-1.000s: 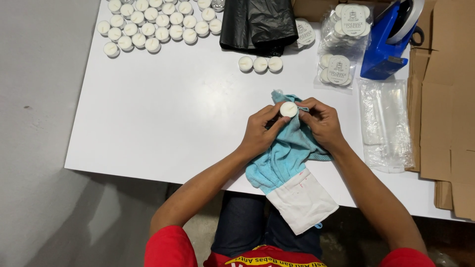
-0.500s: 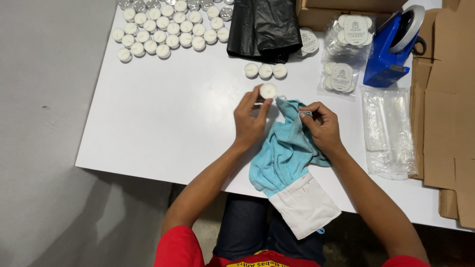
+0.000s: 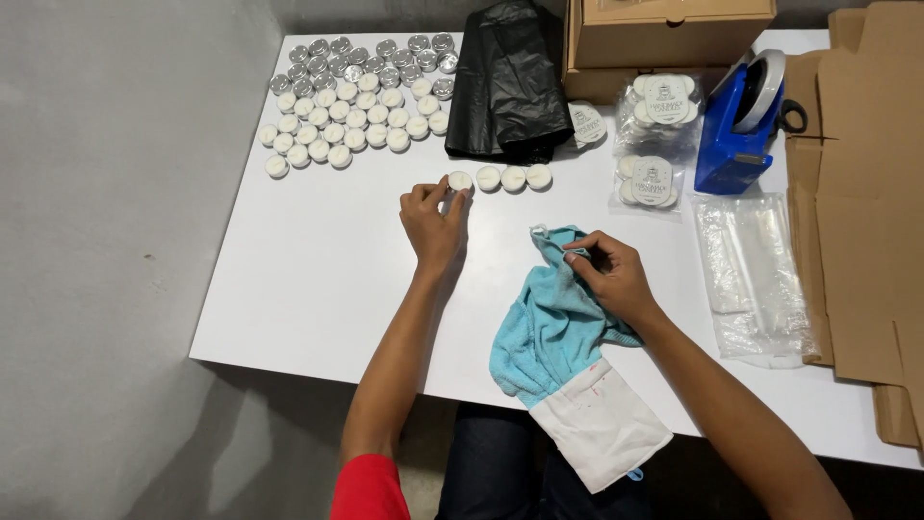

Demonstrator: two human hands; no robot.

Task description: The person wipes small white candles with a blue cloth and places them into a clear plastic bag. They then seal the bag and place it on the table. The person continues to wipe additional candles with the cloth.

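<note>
A person seated at a white table [image 3: 318,279] sets a small white tealight candle [image 3: 460,181] at the left end of a short row of three more tealights [image 3: 513,178], just above the centre of the frame. The left hand [image 3: 433,220] reaches up to the candle, thumb and fingertips closed lightly around its rim, the candle touching the tabletop. To the lower right of it, the right hand [image 3: 608,274] rests on a light blue cloth [image 3: 549,323], its fingers pinched shut on a fold near the cloth's upper edge; the cloth trails down to a white cloth panel [image 3: 602,433] hanging over the table's near edge. In the upper left lies a large cluster of tealights [image 3: 351,101], white ones in front and silver-cupped ones behind. A black plastic bag [image 3: 505,82] sits at top centre beside a cardboard box [image 3: 664,34], packed candle bundles [image 3: 659,135], a blue tape dispenser [image 3: 736,125] and clear plastic bags [image 3: 756,274] at right.
</note>
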